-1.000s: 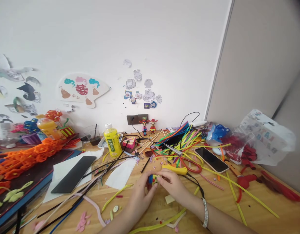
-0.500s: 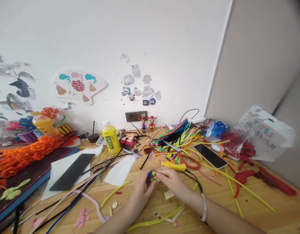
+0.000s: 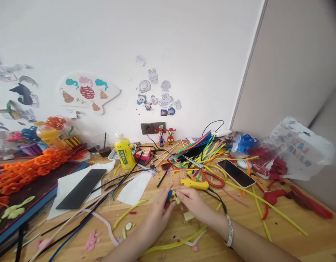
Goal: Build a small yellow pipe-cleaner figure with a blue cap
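Observation:
Close to the middle front of the table, my left hand (image 3: 159,211) wraps its fingers round a small blue and yellow figure (image 3: 172,195) with red spots. My right hand (image 3: 194,203) pinches the figure's pale yellow side between thumb and fingers. Much of the figure is hidden by both hands, and its finer detail is too small to make out. Just beyond them lies a yellow glue gun (image 3: 194,183), its black cable running past my right wrist. A pale yellow stick (image 3: 188,216) rests below my right hand.
Red-handled scissors (image 3: 213,181) lie by a heap of coloured fuzzy sticks (image 3: 200,153). A phone (image 3: 236,173) sits to the right, a yellow drink bottle (image 3: 124,151) stands left of centre. Two small figurines (image 3: 170,136) stand by the wall. A black slab (image 3: 81,189) lies on white paper.
The figure has turned slightly between my hands, and more of its spotted yellow part shows. Both hands keep their grip in nearly the same place. The view has shifted a little.

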A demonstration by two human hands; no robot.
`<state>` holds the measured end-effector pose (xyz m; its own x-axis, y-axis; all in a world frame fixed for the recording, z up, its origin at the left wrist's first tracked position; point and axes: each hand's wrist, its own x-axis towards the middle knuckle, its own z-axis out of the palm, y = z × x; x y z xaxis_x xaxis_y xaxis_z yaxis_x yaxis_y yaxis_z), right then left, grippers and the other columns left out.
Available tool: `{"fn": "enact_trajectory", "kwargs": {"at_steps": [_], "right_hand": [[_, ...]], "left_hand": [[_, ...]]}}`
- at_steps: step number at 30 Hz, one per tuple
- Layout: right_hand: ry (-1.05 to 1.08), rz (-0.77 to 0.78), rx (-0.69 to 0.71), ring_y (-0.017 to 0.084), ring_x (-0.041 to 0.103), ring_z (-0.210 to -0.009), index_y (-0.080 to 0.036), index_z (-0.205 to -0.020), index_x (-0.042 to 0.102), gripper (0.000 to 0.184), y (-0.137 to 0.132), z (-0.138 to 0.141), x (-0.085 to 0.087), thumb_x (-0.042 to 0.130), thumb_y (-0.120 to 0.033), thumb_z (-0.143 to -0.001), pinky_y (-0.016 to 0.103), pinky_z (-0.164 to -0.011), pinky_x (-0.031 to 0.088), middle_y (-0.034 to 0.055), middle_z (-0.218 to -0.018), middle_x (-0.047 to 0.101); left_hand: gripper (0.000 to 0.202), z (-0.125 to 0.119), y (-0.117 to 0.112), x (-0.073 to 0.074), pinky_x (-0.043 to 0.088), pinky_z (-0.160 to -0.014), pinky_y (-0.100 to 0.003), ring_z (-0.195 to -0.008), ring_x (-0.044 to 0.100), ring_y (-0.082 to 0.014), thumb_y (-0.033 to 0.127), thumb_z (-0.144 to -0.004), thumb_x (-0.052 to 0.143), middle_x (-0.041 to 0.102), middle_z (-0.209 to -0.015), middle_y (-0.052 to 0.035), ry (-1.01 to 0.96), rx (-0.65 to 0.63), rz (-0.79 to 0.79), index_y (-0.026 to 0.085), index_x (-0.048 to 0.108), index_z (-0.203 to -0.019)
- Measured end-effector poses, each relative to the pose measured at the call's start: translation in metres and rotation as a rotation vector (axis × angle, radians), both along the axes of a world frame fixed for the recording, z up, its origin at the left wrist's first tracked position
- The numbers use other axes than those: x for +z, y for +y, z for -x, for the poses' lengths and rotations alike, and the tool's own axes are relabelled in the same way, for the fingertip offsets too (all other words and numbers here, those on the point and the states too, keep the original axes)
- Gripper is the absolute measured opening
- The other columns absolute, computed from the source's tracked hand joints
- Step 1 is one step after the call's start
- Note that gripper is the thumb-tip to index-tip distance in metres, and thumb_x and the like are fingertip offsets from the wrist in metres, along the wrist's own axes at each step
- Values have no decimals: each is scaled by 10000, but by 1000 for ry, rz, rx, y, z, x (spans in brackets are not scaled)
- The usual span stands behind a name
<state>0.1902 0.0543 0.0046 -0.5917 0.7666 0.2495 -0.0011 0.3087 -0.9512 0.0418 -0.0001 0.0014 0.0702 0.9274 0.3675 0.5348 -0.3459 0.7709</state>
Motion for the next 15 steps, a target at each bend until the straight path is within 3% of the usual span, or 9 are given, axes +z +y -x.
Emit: {"fn": "enact_trajectory", "kwargs": {"at_steps": [7, 15], "right_hand": [[22, 34, -6, 100, 445, -513, -168, -677, 558, 443, 0, 1, -3, 408, -553, -835, 208, -468, 369, -18, -621, 470], [22, 61, 17, 103, 454, -527, -165, -650, 561, 414, 1, 1, -5, 459, -530, -818, 210, -467, 371, -4, -656, 503]], "left_hand": [[452, 0, 0, -1, 349, -989, -423, -1138, 478, -234, 269, -829, 468, 571, -1185, -91, -50, 3, 35, 227, 447, -1279], [475, 2, 2, -7, 354, -997, -411, -1140, 490, -228, 193, -809, 469, 559, -1219, -91, -22, 8, 23, 224, 441, -1282]]}}
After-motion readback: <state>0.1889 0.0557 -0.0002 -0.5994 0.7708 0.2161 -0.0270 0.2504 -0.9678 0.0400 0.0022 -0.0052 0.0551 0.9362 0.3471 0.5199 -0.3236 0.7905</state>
